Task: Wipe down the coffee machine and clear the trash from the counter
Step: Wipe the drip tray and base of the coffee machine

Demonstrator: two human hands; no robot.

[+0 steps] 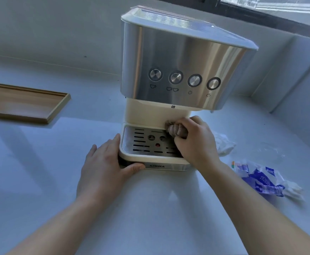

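Note:
A cream and steel coffee machine [180,63] stands on the white counter [150,208], with a slotted metal drip tray [145,142] at its base. My right hand [194,142] grips a bunched brown cloth [174,128] and presses it against the machine's cream column just above the tray's back right corner. My left hand [104,166] rests flat against the base's left front corner, thumb along the front edge. A crumpled white tissue [224,144] lies right of the machine. A crumpled blue and white wrapper [261,179] lies nearer, on the right.
A shallow wooden tray [21,103] lies on the counter at the far left. A white wall runs behind the machine, and a dark window frame [279,13] sits at the top right. A white wall corner juts out at the right.

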